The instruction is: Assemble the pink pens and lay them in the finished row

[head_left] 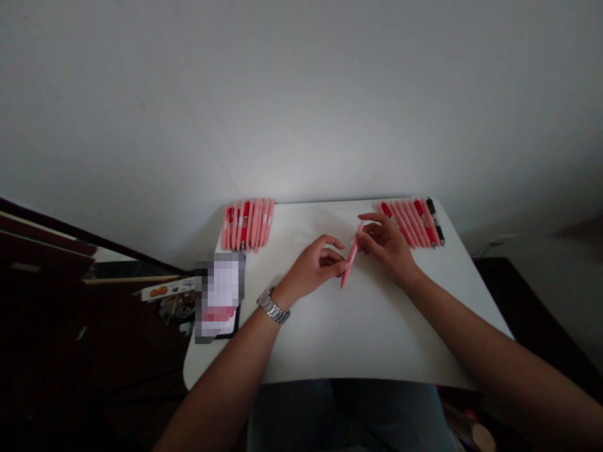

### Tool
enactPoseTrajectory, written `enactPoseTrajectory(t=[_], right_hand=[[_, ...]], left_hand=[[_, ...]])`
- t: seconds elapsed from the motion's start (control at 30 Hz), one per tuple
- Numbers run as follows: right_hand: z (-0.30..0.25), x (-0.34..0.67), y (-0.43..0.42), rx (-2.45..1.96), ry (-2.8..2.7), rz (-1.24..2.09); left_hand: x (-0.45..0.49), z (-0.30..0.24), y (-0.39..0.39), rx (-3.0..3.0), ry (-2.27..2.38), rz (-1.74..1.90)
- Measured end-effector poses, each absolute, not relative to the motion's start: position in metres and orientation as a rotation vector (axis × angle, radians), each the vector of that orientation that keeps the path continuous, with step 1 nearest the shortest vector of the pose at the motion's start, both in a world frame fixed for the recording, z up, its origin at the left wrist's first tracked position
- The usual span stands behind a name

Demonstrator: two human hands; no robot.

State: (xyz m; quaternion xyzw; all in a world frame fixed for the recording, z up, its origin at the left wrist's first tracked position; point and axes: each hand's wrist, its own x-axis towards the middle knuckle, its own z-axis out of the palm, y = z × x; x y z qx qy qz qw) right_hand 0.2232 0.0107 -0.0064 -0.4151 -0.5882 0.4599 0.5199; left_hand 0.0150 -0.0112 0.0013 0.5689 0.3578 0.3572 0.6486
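Note:
Over the middle of the white table [330, 351], a pink pen [351, 256] is held at a slant between both hands. My left hand [316, 267] pinches its lower part with thumb and fingers. Higher up on the same pen, my right hand [384, 245] grips it between thumb and fingers, the index finger reaching past its top end. A row of pens [255, 223], mostly pink with some red, lies at the back left. Another row [407, 221] of pink and red pens lies at the back right, partly behind my right hand, with a black pen [435, 220] at its outer end.
A phone [230, 329], mostly blurred out, lies at the table's left edge. The wall [301, 113] rises directly behind the table. Various items [174, 307] sit below to the left. A dark surface [509, 295] is at the right.

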Motion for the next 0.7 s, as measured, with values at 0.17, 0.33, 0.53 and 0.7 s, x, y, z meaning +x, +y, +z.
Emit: enactPoseTrajectory(t=[0.17, 0.33, 0.53, 0.7], right_hand=[[-0.0071, 0.2227, 0.0113, -1.016, -1.392, 1.119], [-0.0058, 0.2215, 0.0114, -1.029, -1.402, 1.099], [-0.0076, 0.2204, 0.0114, -1.031, -1.392, 1.086], [-0.0073, 0.2205, 0.0109, -1.042, -1.400, 1.062]], left_hand=[[0.0156, -0.0006, -0.0108, 1.267, 0.819, 0.823], [0.0164, -0.0022, -0.0107, 1.246, 0.811, 0.825], [0.0168, -0.0018, -0.0105, 1.281, 0.820, 0.839], [0.0171, -0.0011, -0.0103, 1.299, 0.833, 0.840]])
